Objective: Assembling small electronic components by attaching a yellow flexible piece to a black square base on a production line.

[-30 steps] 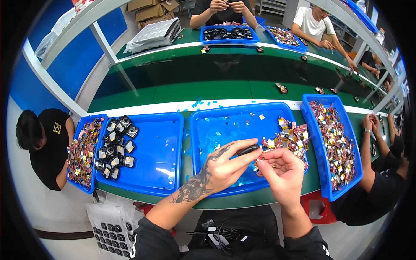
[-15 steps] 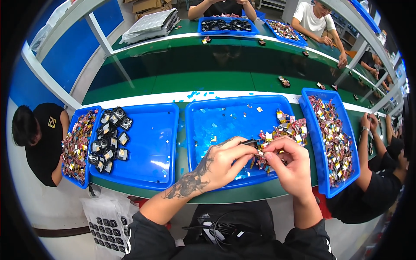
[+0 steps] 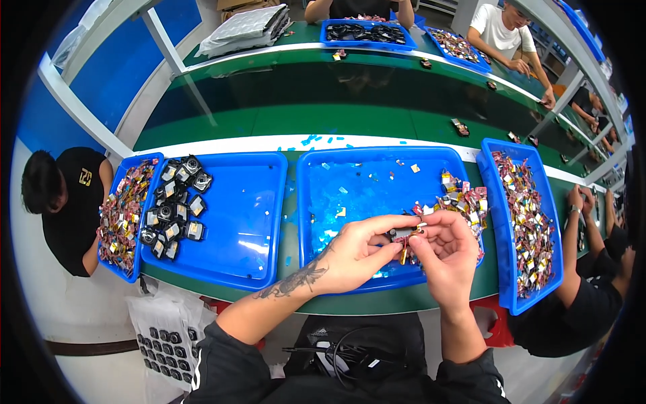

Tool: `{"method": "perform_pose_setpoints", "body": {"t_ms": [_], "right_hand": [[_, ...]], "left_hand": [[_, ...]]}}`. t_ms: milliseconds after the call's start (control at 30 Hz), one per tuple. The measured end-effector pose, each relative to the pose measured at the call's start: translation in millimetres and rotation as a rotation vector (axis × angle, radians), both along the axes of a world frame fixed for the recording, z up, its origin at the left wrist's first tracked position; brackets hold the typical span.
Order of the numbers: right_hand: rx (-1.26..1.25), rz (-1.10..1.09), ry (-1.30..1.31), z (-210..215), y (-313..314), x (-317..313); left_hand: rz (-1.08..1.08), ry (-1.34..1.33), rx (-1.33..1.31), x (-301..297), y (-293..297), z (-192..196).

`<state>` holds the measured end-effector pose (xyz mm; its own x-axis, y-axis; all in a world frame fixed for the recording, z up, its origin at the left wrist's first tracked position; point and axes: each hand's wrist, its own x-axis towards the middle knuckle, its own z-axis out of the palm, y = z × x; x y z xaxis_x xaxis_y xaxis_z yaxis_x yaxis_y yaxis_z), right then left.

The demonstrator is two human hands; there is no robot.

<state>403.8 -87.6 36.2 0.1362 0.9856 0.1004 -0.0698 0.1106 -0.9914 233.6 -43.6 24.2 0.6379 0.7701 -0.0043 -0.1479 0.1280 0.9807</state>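
Observation:
My left hand (image 3: 363,256) is closed, with a small black housing (image 3: 400,233) between its thumb and fingers. My right hand (image 3: 447,262) pinches a small reddish circuit part with a yellow strip (image 3: 404,254) against that housing. The fingertips partly hide both pieces, so I cannot tell how they join. Both hands are above the front right of a blue tray (image 3: 316,156). A heap of small circuit boards (image 3: 464,200) in red, yellow and silver lies in that tray, just beyond my right hand. Blue film scraps (image 3: 330,222) are scattered over its left part.
On the left, another blue tray (image 3: 266,202) holds several black camera-like units (image 3: 178,209). Narrow blue trays at the far left (image 3: 142,252) and right (image 3: 494,202) are heaped with circuit parts. Across the green bench (image 3: 269,101), other people work. A bag of black units (image 3: 165,350) hangs lower left.
The black housing has turned and sits lower between my fingers. A yellow strip now shows beneath it. My fingertips have drawn together around it, and the whole view has shifted slightly.

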Motion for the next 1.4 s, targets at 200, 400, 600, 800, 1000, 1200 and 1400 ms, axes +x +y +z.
{"method": "perform_pose_setpoints", "body": {"t_ms": [200,400,600,800,1000,1200,1400], "right_hand": [[0.124,-0.101,-0.295,-7,-3,1],[0.188,-0.173,-0.513,-8,-2,1],[0.095,-0.152,-0.317,-10,9,-10],[-0.043,0.087,-0.268,7,38,-7],[-0.038,0.148,-0.625,7,195,20],[-0.117,-0.049,-0.99,-57,285,17],[-0.174,-0.035,-0.84,-64,300,78]], "left_hand": [[0.019,-0.035,0.064,2,-1,-2],[0.107,-0.158,0.091,10,-4,-2],[0.213,-0.139,0.004,11,-5,-1],[0.369,-0.132,0.097,8,-1,-9],[0.823,0.866,0.786,-104,-3,12],[0.834,1.613,0.638,-237,-41,-6],[0.743,1.43,0.549,-226,-32,0]]}}
